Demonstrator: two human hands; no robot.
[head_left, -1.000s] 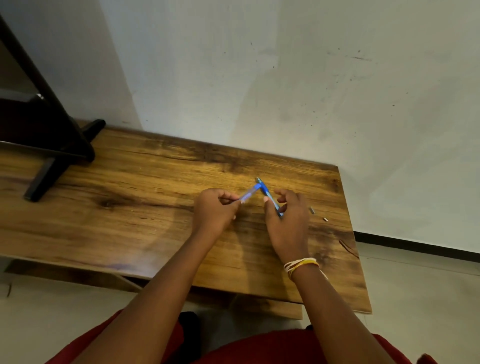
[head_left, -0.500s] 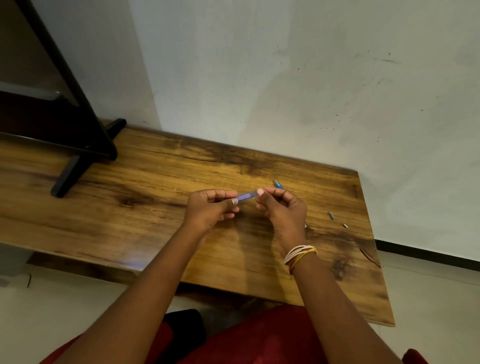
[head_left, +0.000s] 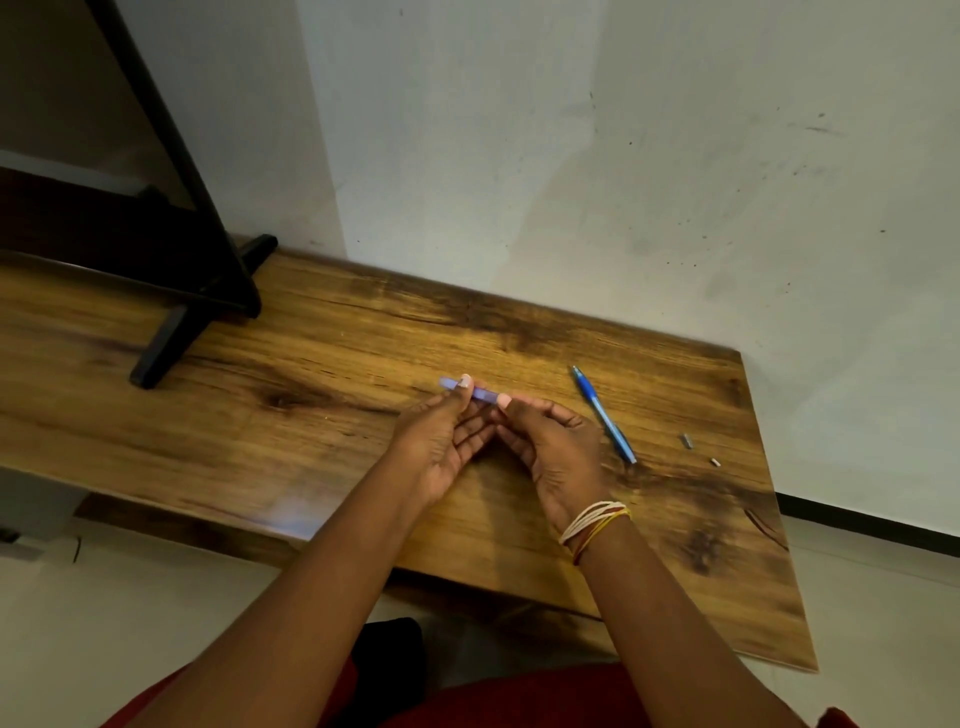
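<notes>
Wooden table (head_left: 311, 467) set against the wall, with a black stand (head_left: 197, 291) at its far left.

Both palms are turned up over the middle of the table. My left hand (head_left: 441, 447) and right hand (head_left: 556, 452) each pinch one end of a short blue tube (head_left: 475, 391). Thumbs on top and fingers beneath keep it level where I can look along it (likely a pen's barrel; too blurred to be sure).

Blue pen (head_left: 602, 413) lies flat just right of my right hand, out of the way but in reach.

Farther right sit a grey bit (head_left: 687, 440) and a pale bit (head_left: 716, 461), probably set there to keep them clear of my hands.
</notes>
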